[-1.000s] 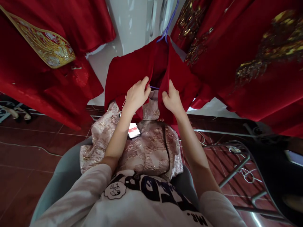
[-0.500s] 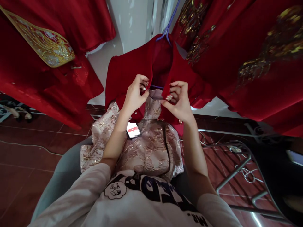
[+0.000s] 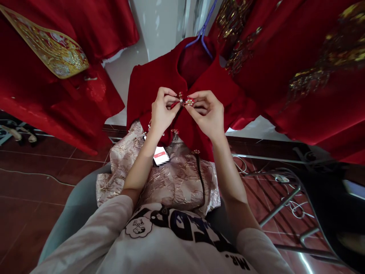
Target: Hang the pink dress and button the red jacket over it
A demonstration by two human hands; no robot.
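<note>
A red jacket (image 3: 155,82) hangs in front of me on a purple hanger (image 3: 203,31), its two front edges drawn close together. My left hand (image 3: 164,114) pinches the left edge beside a pearl-beaded button (image 3: 180,98). Between the thumb and fingers of my right hand (image 3: 209,114) is a flower-shaped beaded clasp (image 3: 189,102) on the opposite edge. The two fastenings lie almost tip to tip; I cannot tell whether they are hooked. Lower down the front, another beaded clasp (image 3: 175,131) shows.
Pink-gold brocade fabric (image 3: 176,179) covers my lap, with a lit phone (image 3: 161,155) on it. Red garments with gold embroidery (image 3: 64,57) hang on both sides. At right stand a metal-framed chair (image 3: 285,207) and a white cable (image 3: 298,209) on the tiled floor.
Both hands have come closer together, bringing the jacket's front edges inward and closing the gap at the chest. The beaded fastenings now sit side by side.
</note>
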